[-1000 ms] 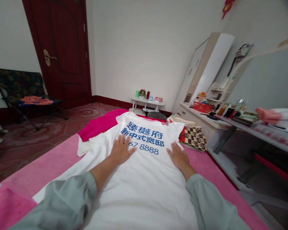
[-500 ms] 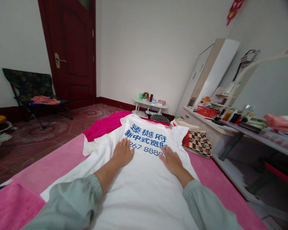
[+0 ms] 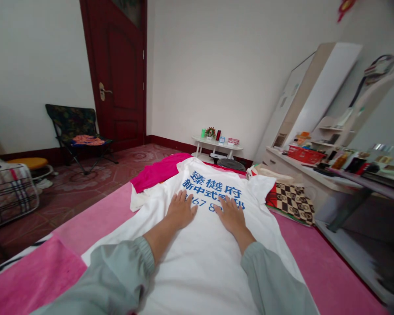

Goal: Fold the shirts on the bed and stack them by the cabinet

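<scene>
White T-shirt (image 3: 203, 258) laid out on a pink cover (image 3: 318, 258), print side up

So the shirt lies right in front of the person, collar end pointing away, taking up most of the middle of the pink cover. Blue print (image 3: 213, 186) runs across the upper part: two lines of Chinese characters with a row of digits underneath.

Left hand (image 3: 183, 211) is palm down at the left end of that print, fingers out straight and fairly close together. Right hand (image 3: 231, 215) is palm down too, fingers fanned a bit, covering some of the digits and part of the second line. Neither one is gripping anything, they're just flat on the fabric with a strip of shirt between them. Both arms are in grey-green sleeves (image 3: 118, 271).

Around it: a hot pink garment (image 3: 166, 170) is bunched by the far left of the shirt, with off-white cloth (image 3: 139, 197) poking out below. Over on the right there's a checkered thing (image 3: 295, 199), can't tell if it's a bag or folded cloth.

Further back, a low white table (image 3: 216, 143) stands by the wall with a little potted plant (image 3: 210, 133) on it. Off left is a camo folding chair (image 3: 70, 120) near a dark red door (image 3: 124, 78). On the right, a red basket (image 3: 305, 154) sits on a white dresser (image 3: 272, 158).
</scene>
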Available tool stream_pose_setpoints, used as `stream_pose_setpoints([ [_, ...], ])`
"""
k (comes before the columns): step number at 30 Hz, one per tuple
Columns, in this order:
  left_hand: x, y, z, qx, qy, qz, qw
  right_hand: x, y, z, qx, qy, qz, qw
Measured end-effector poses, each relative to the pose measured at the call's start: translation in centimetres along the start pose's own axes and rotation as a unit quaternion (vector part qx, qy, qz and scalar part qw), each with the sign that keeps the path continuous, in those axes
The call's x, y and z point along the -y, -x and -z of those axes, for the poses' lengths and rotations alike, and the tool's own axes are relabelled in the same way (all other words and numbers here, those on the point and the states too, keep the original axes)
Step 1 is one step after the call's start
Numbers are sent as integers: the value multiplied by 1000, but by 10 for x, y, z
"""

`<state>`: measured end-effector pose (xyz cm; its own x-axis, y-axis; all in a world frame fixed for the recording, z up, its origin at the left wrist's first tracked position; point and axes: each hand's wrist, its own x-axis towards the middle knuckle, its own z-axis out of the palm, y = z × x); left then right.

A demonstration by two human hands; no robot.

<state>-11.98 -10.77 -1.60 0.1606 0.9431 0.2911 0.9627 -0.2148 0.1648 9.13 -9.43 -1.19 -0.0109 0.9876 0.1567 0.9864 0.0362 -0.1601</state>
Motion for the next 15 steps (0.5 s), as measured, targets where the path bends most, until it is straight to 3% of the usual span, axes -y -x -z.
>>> stream_pose_setpoints([
  [5,1,2,11,37,15,-15,999,-18,-7,-6,-21,-48,4,999],
  [9,23,21,16,66,25,-87,994,-22,-9,-8,-28,-70,6,997],
  [12,54,49,24,31,9,-111,993,-23,-9,-9,-32,-74,6,997],
  [15,89,79,41,-56,-17,-103,993,-23,-9,-9,-37,-78,9,996],
])
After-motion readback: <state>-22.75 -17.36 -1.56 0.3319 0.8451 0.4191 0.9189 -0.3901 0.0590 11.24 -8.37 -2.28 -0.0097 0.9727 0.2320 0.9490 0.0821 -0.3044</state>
